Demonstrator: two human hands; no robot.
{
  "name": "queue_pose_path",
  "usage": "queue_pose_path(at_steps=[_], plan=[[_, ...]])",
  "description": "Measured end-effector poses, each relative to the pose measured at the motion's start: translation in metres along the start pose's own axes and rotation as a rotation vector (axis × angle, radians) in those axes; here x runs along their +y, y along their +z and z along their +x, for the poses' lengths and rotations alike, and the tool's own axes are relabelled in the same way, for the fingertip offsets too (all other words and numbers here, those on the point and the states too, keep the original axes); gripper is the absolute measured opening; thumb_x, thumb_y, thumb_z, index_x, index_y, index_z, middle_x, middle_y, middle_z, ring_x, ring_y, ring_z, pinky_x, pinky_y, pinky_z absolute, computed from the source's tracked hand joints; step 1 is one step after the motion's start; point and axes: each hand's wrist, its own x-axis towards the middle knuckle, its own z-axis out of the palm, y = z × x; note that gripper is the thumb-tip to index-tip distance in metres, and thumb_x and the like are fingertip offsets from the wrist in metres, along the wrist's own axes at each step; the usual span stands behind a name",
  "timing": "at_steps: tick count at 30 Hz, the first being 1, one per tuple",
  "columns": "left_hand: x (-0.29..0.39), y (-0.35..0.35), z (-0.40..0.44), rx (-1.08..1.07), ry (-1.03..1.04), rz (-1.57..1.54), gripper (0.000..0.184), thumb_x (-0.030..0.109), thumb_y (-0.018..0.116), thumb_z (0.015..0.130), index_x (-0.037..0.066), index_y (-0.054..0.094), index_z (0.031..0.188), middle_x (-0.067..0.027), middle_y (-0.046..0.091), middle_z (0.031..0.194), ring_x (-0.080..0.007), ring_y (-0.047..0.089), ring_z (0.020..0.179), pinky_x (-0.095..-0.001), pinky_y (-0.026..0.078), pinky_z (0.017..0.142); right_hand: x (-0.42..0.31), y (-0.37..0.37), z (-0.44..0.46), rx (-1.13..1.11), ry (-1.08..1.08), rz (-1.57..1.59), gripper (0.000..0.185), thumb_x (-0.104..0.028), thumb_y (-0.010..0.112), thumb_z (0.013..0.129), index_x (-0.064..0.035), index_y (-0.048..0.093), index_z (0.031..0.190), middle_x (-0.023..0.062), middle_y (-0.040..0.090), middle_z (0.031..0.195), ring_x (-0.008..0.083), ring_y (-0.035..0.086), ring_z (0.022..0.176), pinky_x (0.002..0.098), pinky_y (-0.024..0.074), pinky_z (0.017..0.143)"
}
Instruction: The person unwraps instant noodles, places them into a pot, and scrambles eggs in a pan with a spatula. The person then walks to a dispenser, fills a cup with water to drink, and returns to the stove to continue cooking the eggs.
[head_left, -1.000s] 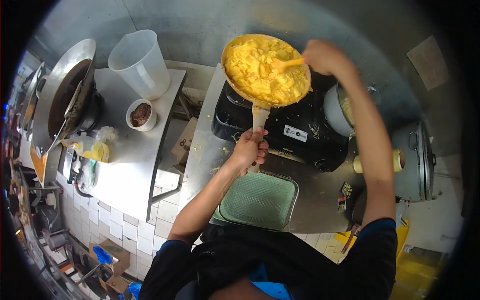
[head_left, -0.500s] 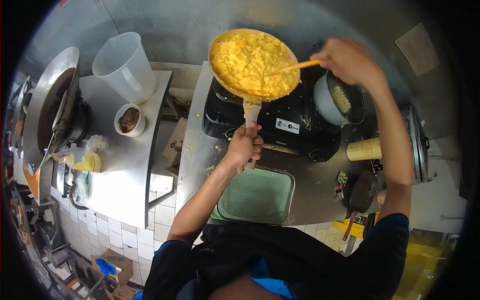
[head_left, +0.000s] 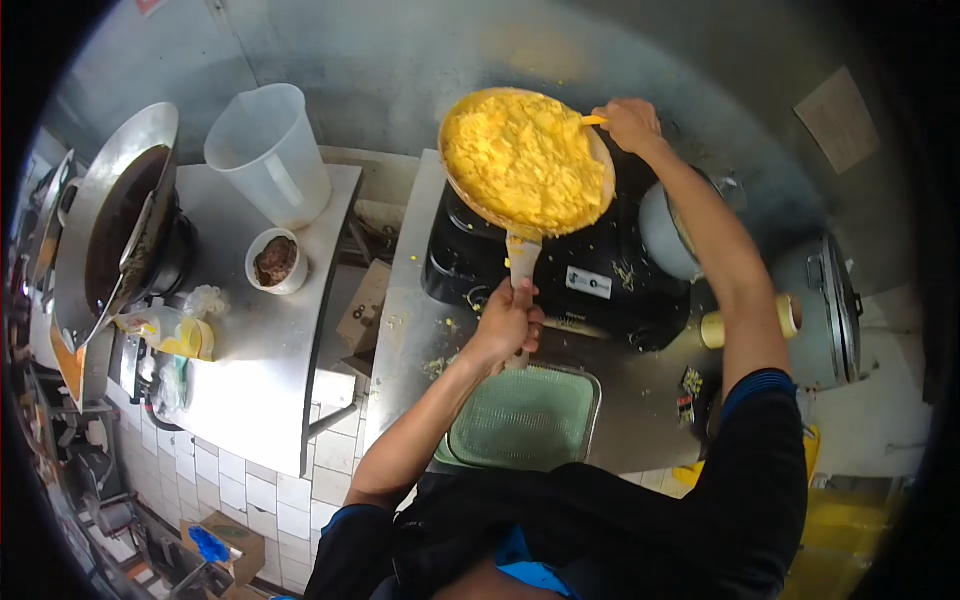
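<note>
A frying pan (head_left: pixel 447 172) full of yellow scrambled egg (head_left: pixel 525 160) is over the black gas stove (head_left: pixel 640 290). My left hand (head_left: pixel 507 322) is wrapped round the pan's handle (head_left: pixel 522 262). At the pan's upper right rim, my right hand (head_left: pixel 630 124) grips an orange-yellow stirring utensil (head_left: pixel 594 120). Only a short piece of that utensil shows, and I cannot tell the shape of its far end. Below the handle sits a green plastic basket (head_left: pixel 520 420) on the steel counter.
A grey pot (head_left: pixel 668 235) stands right of the pan, partly behind my right forearm. On the left table are a clear jug (head_left: pixel 265 150), a white tub (head_left: pixel 262 276) with brown food, and a large wok (head_left: pixel 80 235). A yellow roll (head_left: pixel 714 331) lies on the right.
My right hand has moved left to the pan's rim, and the utensil reaches less far across the egg. The whole view has shifted slightly. My left hand keeps its hold.
</note>
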Motion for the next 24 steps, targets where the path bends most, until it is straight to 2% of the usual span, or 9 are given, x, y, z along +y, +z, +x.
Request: queue_pose_path(at_steps=[4,7,9,11,14,16,18,20,24], plan=[[-0.003,-0.006,0.003,-0.056,-0.054,-0.056,0.031,0.041,0.038,0.101,0.011,0.039,0.103,0.0022,0.035,0.067,-0.0062,0.031,0.051,-0.0213,0.031,0.041,-0.019,0.003,0.035,-0.074,0.084,0.178,0.021,-0.018,0.064,0.083,-0.0142,0.069,0.103,0.0102,0.067,0.087,0.0297,0.064,0.086,0.0401,0.0511,0.073],[-0.001,-0.005,0.002,-0.097,-0.072,-0.061,0.031,0.042,0.039,0.101,0.011,0.038,0.102,0.0019,0.035,0.067,-0.0059,0.03,0.051,-0.0213,0.031,0.042,-0.044,-0.001,0.03,0.096,-0.111,0.086,0.022,-0.018,0.062,0.084,-0.0135,0.068,0.105,0.0118,0.066,0.086,0.0295,0.064,0.085,0.041,0.0507,0.072],[0.002,-0.005,0.002,-0.09,-0.082,-0.066,0.031,0.042,0.04,0.101,0.011,0.039,0.102,0.0018,0.035,0.067,-0.0061,0.03,0.051,-0.0212,0.031,0.042,-0.068,-0.025,0.006,0.221,-0.224,0.1,0.021,-0.019,0.054,0.089,-0.0047,0.069,0.092,0.013,0.064,0.078,0.0297,0.064,0.079,0.0424,0.051,0.07],[0.002,-0.003,0.0,-0.081,-0.084,-0.076,0.031,0.042,0.04,0.101,0.011,0.039,0.103,0.0018,0.035,0.067,-0.006,0.03,0.051,-0.0212,0.031,0.041,-0.095,-0.063,-0.038,0.024,-0.187,0.197,0.022,-0.017,0.052,0.089,-0.0017,0.067,0.087,0.0167,0.062,0.074,0.0321,0.064,0.075,0.045,0.0507,0.068],[0.003,0.0,-0.002,-0.048,-0.07,-0.065,0.032,0.042,0.04,0.1,0.01,0.04,0.103,0.0018,0.036,0.067,-0.0059,0.031,0.051,-0.0213,0.032,0.041,-0.131,-0.091,-0.102,0.06,-0.234,0.169,0.018,-0.008,0.051,0.085,0.0007,0.066,0.079,0.0186,0.062,0.072,0.0343,0.064,0.073,0.0455,0.0523,0.065],[0.003,0.001,-0.002,-0.028,-0.061,-0.044,0.032,0.042,0.04,0.1,0.01,0.041,0.104,0.0018,0.036,0.067,-0.0059,0.032,0.051,-0.0213,0.031,0.041,-0.142,-0.099,-0.103,-0.187,-0.177,0.131,0.018,-0.009,0.051,0.083,-0.0011,0.067,0.081,0.0185,0.063,0.075,0.0343,0.065,0.075,0.044,0.053,0.067],[0.002,0.001,-0.002,0.006,-0.066,-0.032,0.032,0.041,0.039,0.101,0.009,0.041,0.104,0.0017,0.037,0.068,-0.0059,0.033,0.051,-0.0218,0.031,0.04,-0.127,-0.049,-0.074,-0.052,-0.187,0.106,0.02,-0.013,0.051,0.084,-0.0032,0.068,0.082,0.0183,0.066,0.08,0.0326,0.067,0.079,0.0433,0.0532,0.066],[-0.003,0.001,-0.002,-0.024,-0.057,-0.041,0.032,0.04,0.039,0.101,0.009,0.041,0.104,0.0016,0.037,0.068,-0.0062,0.032,0.05,-0.0219,0.03,0.04,-0.095,-0.044,-0.029,-0.283,0.13,0.28,0.023,-0.016,0.05,0.086,-0.0039,0.069,0.084,0.0186,0.068,0.087,0.0295,0.068,0.082,0.0429,0.0533,0.066],[-0.004,-0.001,-0.001,-0.017,-0.038,-0.088,0.032,0.041,0.04,0.101,0.008,0.041,0.104,0.0018,0.035,0.067,-0.0062,0.03,0.05,-0.0217,0.027,0.04,-0.084,-0.156,-0.059,-0.32,-0.001,0.078,0.016,-0.012,0.055,0.082,-0.0031,0.067,0.085,0.0186,0.067,0.088,0.0319,0.066,0.084,0.0434,0.0523,0.068]])
